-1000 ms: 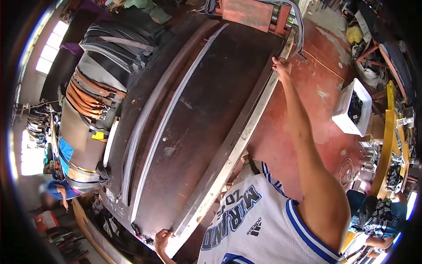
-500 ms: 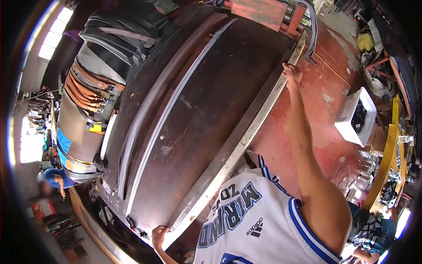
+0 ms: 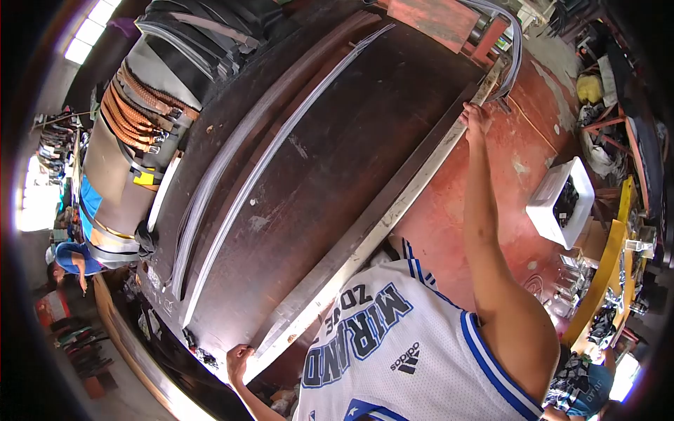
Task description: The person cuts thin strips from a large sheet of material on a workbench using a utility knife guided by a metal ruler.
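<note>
A long, straight dark bar [image 3: 351, 238] lies along the pale, worn edge of a dark work table [image 3: 330, 168]. My right hand [image 3: 476, 121] is at its upper right end, fingers curled over the edge. At the lower left end, my left hand [image 3: 239, 361] has its fingers bent over the corner of the bar. Both hands are closed on the bar. Long, thin grey strips [image 3: 210, 179] lie in a bundle across the table, with a paler bunch beside them. The undersides of my fingers are hidden.
Braided brown belts [image 3: 130, 116] and black straps lie at the table's far left. A red machine part [image 3: 432, 24] stands at the top. A white bin [image 3: 540, 203] holds dark items on the right. One person in blue [image 3: 74, 259] is at left, another [image 3: 586, 393] at lower right.
The view has shifted slightly, so the bin and the belts sit further left. Both hands keep their places on the bar.
</note>
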{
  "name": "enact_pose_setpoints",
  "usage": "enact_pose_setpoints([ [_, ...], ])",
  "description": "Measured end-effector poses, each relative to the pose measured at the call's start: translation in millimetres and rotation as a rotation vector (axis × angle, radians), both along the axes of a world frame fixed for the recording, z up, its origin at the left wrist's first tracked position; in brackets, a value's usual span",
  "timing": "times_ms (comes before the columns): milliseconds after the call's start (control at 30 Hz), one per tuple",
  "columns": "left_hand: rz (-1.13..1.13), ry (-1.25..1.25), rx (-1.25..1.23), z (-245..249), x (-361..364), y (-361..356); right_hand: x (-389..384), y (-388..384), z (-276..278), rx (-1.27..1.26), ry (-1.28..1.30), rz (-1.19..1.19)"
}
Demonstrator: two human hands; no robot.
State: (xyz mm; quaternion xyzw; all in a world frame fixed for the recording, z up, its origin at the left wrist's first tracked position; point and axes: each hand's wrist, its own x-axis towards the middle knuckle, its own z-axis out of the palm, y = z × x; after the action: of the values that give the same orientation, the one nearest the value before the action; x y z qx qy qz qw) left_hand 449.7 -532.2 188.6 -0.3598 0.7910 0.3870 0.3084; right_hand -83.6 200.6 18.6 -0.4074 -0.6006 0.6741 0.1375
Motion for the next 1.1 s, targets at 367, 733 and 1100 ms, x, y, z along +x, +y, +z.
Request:
enact_pose_setpoints([
  [367,-0.111,-0.002,-0.067,-16.3,7.8,-10.3,-9.5,-45.1,62.8,1.176,-0.606,0.285],
  [733,-0.099,0.031,-0.03,-36.7,13.2,-16.6,-16.8,-31.9,50.3,1.178,-0.516,0.308],
  [1100,-0.039,0.095,0.025,-33.2,21.0,-8.6,-16.7,-34.5,50.9,1.228,-0.436,0.306],
])
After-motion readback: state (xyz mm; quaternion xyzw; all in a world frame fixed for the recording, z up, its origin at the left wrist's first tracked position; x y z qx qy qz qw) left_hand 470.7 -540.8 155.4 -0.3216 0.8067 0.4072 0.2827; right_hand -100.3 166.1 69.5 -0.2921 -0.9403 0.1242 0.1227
